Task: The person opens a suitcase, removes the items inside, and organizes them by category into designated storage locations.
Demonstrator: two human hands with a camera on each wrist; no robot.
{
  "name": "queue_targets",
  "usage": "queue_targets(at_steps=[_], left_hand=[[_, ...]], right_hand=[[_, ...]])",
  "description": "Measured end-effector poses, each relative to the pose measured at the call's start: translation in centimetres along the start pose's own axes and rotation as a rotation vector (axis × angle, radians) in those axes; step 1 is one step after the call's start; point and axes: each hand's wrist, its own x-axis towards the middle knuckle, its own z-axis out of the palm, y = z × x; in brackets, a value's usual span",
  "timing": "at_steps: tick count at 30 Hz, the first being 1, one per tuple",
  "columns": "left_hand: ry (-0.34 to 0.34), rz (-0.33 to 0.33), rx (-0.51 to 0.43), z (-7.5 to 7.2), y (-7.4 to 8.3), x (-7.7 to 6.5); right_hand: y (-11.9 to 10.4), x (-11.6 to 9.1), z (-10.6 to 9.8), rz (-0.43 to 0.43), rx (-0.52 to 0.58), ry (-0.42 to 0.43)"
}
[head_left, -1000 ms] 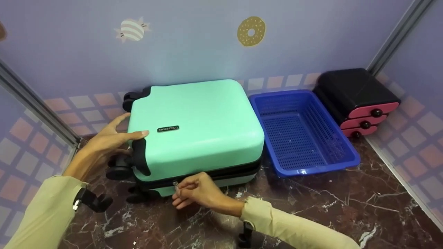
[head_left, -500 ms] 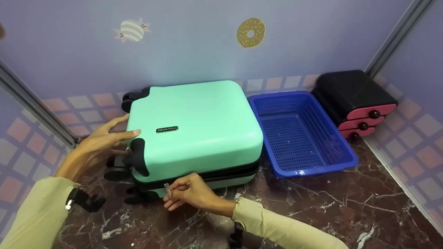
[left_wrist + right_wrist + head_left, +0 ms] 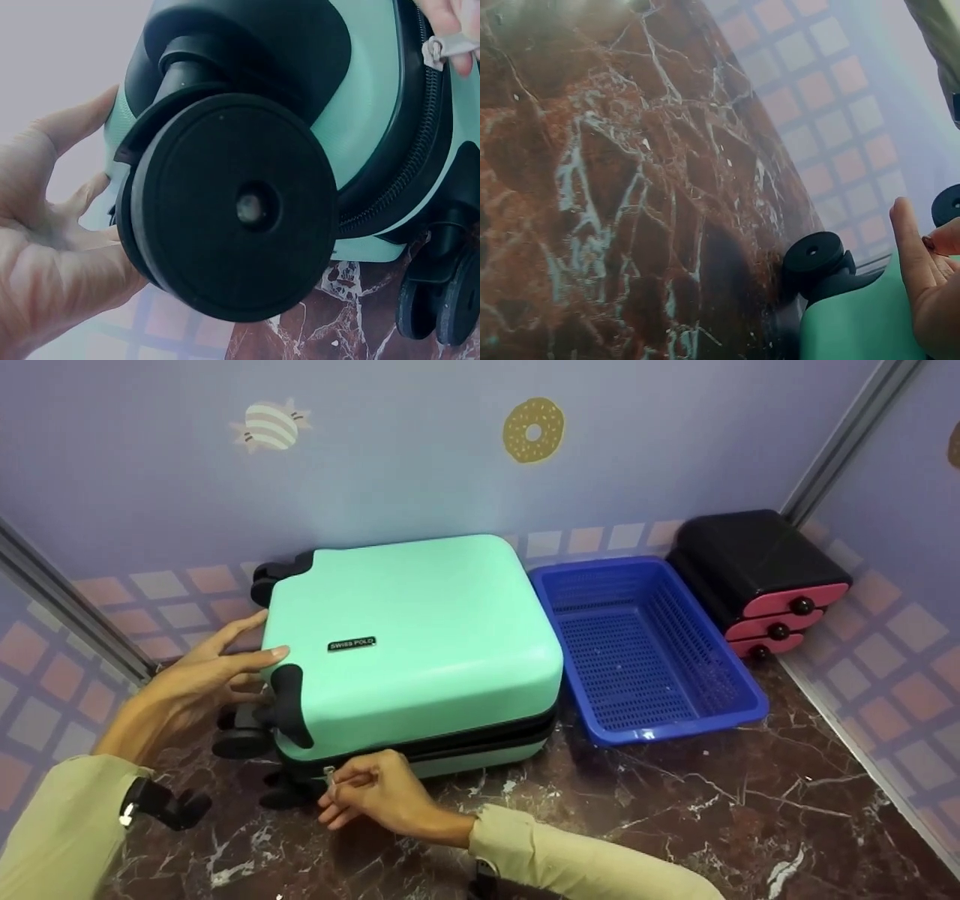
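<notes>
Three patterned wall panels enclose a dark red marbled surface; of their wall prints, one sweet and one doughnut show whole, while a third print is cut off at the right edge. One mint-green suitcase lies flat at centre-left, just beside one blue basket; beyond that stands one black drawer unit with three pink drawers, a knob on each. The head view shows three wheels on the suitcase. Two hands are at it. The left hand rests spread on the wheeled end, its grip apart, thumb on top; some fingertips are hidden behind a wheel. The right hand has its grip clamped on one zipper pull near the front corner, though the fingers partly cover it. In the left wrist view, only its fingertips show.
</notes>
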Motion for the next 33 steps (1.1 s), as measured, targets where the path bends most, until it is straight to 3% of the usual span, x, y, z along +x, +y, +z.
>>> queue_targets(at_steps=[4,13,24,28,33], left_hand=[[0.002,-0.007,0.054,-0.1,0.0,0.1],[0.009,-0.033,0.038,-0.1,0.2,0.0],[0.017,-0.018,0.053,0.1,0.3,-0.2],[0.025,-0.005,0.065,0.2,0.3,-0.2],[0.021,0.007,0.07,0.8,0.4,0.0]], right_hand=[[0.0,0.5,0.6,0.017,-0.006,0.007],[-0.3,0.9,1.1,0.024,-0.007,-0.02],[-0.5,1.0,1.3,0.039,-0.045,-0.06],[-0.9,0.8,1.4,0.082,-0.156,-0.098],[-2.0,-0.2,0.3,0.116,-0.413,-0.123]])
